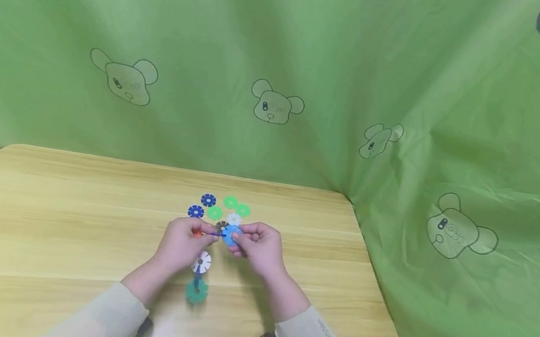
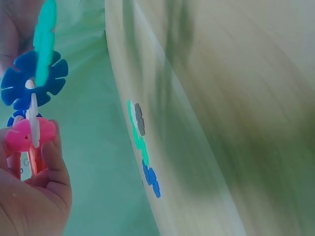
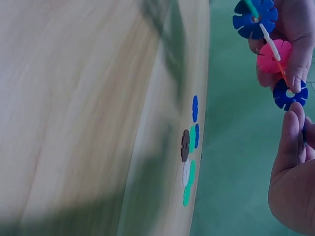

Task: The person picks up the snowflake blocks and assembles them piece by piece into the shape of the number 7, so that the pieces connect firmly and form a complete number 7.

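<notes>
Over the table, my left hand (image 1: 183, 244) grips a chain of slotted plastic snowflake discs. The chain runs from a teal disc (image 1: 196, 292) through a blue disc (image 2: 22, 86), a white disc (image 1: 204, 263), a pink disc (image 2: 17, 138) and an orange disc (image 2: 33, 161) to a dark blue disc (image 3: 281, 100). Between thumb and fingers, my right hand (image 1: 262, 247) pinches a light blue disc (image 1: 228, 234), its face towards the head camera. In the head view its left edge meets the dark blue disc, which appears edge-on. Fingers mostly hide the pink and orange discs there.
Beyond the hands, loose discs lie on the wooden table (image 1: 56, 230): two dark blue discs (image 1: 208, 200), three light green discs (image 1: 243, 210), a white disc (image 1: 234, 218) and a brown disc (image 1: 221, 225). A green curtain (image 1: 191, 133) hangs behind and right.
</notes>
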{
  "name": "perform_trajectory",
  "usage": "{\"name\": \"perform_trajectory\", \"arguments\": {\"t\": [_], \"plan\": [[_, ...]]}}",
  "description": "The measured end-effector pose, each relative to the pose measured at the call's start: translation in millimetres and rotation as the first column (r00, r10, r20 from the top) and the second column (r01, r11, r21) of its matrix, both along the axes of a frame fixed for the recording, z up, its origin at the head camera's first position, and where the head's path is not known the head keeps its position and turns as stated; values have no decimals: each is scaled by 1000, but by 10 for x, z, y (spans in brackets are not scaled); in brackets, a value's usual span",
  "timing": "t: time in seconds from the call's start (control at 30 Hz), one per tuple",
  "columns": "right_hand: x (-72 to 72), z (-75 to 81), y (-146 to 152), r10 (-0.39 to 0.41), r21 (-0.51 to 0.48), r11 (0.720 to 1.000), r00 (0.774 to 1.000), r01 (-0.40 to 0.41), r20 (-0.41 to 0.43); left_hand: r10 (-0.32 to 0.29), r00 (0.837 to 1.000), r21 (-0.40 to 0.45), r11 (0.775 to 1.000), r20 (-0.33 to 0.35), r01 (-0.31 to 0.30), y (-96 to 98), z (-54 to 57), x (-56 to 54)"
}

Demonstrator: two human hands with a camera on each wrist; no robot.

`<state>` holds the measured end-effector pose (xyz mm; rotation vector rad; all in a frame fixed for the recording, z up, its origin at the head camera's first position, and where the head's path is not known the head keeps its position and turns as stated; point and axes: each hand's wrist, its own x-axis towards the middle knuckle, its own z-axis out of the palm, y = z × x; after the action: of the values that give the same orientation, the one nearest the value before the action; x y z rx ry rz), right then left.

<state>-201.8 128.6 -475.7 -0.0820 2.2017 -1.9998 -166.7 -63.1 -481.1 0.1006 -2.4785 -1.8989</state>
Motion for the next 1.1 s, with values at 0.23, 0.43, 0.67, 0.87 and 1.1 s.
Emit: {"name": "perform_trajectory", "arguments": {"t": [0.23,0.43,0.67,0.87,1.1], "plan": [[-2,0,18,-16,-33,999,999,18,45,-14,1000,7,1000,-8,14,16,1,-4],[56,-4,-25,-64,-78,995,995,69,71,-28,999,17,999,-26,28,8,-10,-1],[164,7,-91,-107,-97,989,992,113,60,-42,998,28,999,-55,43,21,-11,15],[124,44,-56,-53,-71,996,997,57,64,-51,997,17,998,-65,53,15,-8,13],[102,35,-56,-26,-67,997,999,29,45,-74,995,-54,996,-72,71,12,-1,-17]]}}
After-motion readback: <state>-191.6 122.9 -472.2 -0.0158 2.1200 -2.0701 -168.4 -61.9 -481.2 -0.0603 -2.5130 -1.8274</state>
